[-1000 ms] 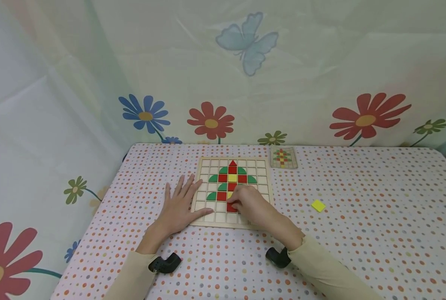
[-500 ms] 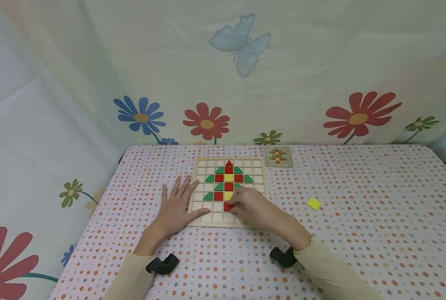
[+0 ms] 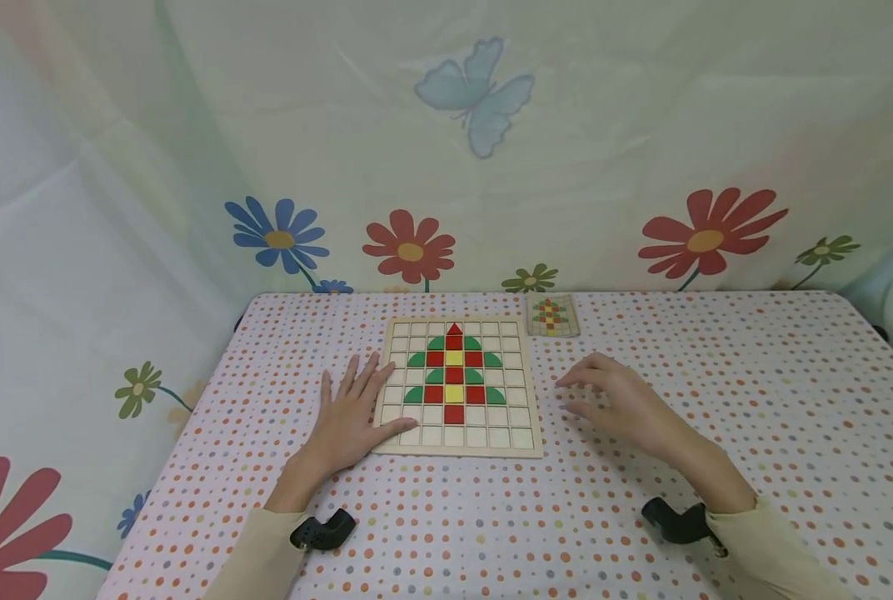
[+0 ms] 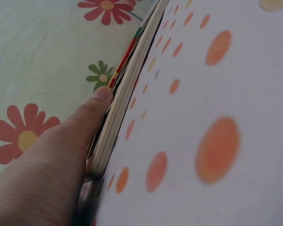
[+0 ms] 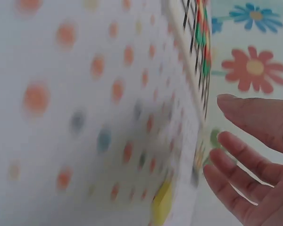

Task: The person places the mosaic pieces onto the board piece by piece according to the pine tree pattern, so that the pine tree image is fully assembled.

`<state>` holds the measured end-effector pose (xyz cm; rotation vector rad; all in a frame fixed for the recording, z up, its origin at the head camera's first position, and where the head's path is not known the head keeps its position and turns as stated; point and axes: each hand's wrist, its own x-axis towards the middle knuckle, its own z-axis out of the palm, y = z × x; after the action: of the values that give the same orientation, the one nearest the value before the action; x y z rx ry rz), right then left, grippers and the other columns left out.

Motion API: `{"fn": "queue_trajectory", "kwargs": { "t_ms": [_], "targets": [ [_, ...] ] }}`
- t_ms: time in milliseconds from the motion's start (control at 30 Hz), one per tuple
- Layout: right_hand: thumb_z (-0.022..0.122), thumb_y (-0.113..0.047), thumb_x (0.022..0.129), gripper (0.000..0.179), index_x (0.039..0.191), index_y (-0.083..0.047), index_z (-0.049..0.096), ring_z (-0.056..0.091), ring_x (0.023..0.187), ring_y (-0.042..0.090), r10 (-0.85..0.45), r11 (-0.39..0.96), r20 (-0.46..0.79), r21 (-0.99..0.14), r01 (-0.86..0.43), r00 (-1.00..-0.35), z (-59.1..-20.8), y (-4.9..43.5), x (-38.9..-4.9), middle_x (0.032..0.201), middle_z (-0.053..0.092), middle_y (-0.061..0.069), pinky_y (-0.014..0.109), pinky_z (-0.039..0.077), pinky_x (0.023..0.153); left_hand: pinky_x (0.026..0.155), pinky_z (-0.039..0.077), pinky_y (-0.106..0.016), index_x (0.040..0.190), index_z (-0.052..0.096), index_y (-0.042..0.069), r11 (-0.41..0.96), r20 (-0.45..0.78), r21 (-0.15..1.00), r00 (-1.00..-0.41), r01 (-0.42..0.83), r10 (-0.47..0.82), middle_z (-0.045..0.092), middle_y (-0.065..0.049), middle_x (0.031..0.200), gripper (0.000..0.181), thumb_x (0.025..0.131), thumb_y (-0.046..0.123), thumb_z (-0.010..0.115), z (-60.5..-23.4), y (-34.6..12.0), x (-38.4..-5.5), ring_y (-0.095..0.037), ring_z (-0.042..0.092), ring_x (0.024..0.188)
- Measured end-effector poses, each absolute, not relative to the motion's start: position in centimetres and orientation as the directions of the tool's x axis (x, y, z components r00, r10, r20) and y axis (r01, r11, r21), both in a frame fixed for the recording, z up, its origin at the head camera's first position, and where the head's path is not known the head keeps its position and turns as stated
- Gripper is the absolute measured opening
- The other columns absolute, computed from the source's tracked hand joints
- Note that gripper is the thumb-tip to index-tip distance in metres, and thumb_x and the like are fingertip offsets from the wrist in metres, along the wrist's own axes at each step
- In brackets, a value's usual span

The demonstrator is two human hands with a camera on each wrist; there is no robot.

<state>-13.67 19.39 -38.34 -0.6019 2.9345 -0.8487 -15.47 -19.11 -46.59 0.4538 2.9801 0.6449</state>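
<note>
A wooden grid board [image 3: 500, 416] lies on the table with red, yellow and green pieces forming a tree shape. At its foot sits a red square piece [image 3: 454, 415]. My left hand [image 3: 347, 425] rests at the board's left edge, fingers spread, with the thumb [image 4: 102, 93] over the frame. To the right of the board my right hand [image 3: 619, 406] hovers over the cloth, thumb and fingers apart, holding nothing. A yellow square piece [image 5: 162, 203] lies on the cloth near it in the right wrist view; the hand hides it in the head view.
Behind the board's right corner lies a small card [image 3: 572, 326] printed with the same tree pattern. The dotted tablecloth [image 3: 446, 525] runs back to a flowered curtain [image 3: 611, 125]. Black wrist cameras sit on both forearms.
My right hand has left the red piece at the tree's foot and moved right, off the board, its fingers parting. The left hand stays at the board's edge. The head view shifts slightly.
</note>
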Motion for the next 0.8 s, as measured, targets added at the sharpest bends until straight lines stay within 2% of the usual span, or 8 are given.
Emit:
{"fn": "queue_trajectory", "kwargs": {
  "t_ms": [133,333,433,667,800],
  "targets": [
    [0.083,-0.007,0.089,0.026,0.113,-0.001,0.077,0.065,0.101,0.036,-0.295,0.816,0.058,-0.504,-0.283,-0.954,-39.4,22.5,-13.6,0.115,0.064,0.018,0.053,0.057,0.083,0.121,-0.01,-0.07,0.168,0.027,0.021,0.868,0.011,0.41,-0.953,0.279,0.301,0.01,-0.007,0.176,0.1,0.09,0.073,0.063,-46.7,-19.2,-15.4,-0.035,-0.004,0.162],
    [0.087,-0.003,0.084,0.029,0.11,0.004,0.077,0.066,0.086,0.025,-0.234,0.832,0.008,-0.515,-0.204,-0.972,-41.0,24.9,-13.2,0.101,0.065,0.01,0.039,0.058,0.072,0.121,-0.01,-0.07,0.168,0.025,0.022,0.862,0.014,0.415,-0.949,0.291,0.314,0.009,-0.005,0.176,0.102,0.09,0.074,0.062,-47.0,-19.5,-15.0,-0.033,-0.004,0.162],
    [0.087,-0.002,0.082,0.028,0.108,0.005,0.077,0.067,0.083,0.023,-0.221,0.838,-0.009,-0.513,-0.186,-0.975,-41.0,25.2,-13.2,0.098,0.068,0.009,0.036,0.058,0.07,0.121,-0.01,-0.07,0.168,0.025,0.021,0.862,0.014,0.417,-0.95,0.289,0.312,0.009,-0.005,0.176,0.102,0.089,0.074,0.063,-47.1,-19.5,-15.0,-0.033,-0.004,0.162],
    [0.087,0.001,0.082,0.032,0.11,0.009,0.075,0.068,0.084,0.027,-0.175,0.844,-0.074,-0.526,-0.11,-0.982,-40.3,25.2,-14.0,0.098,0.071,0.015,0.043,0.059,0.073,0.122,-0.009,-0.07,0.168,0.025,0.021,0.868,0.01,0.414,-0.954,0.276,0.298,0.009,-0.005,0.176,0.102,0.089,0.074,0.062,-46.9,-19.3,-15.2,-0.033,-0.004,0.162],
    [0.087,0.003,0.08,0.03,0.107,0.009,0.075,0.068,0.082,0.026,-0.157,0.839,-0.053,-0.534,-0.105,-0.986,-40.1,25.0,-14.0,0.096,0.071,0.015,0.041,0.058,0.07,0.122,-0.01,-0.069,0.168,0.025,0.022,0.867,0.01,0.416,-0.955,0.274,0.297,0.008,-0.005,0.176,0.102,0.09,0.074,0.062,-46.8,-19.2,-15.4,-0.032,-0.004,0.162]
  ]
}}
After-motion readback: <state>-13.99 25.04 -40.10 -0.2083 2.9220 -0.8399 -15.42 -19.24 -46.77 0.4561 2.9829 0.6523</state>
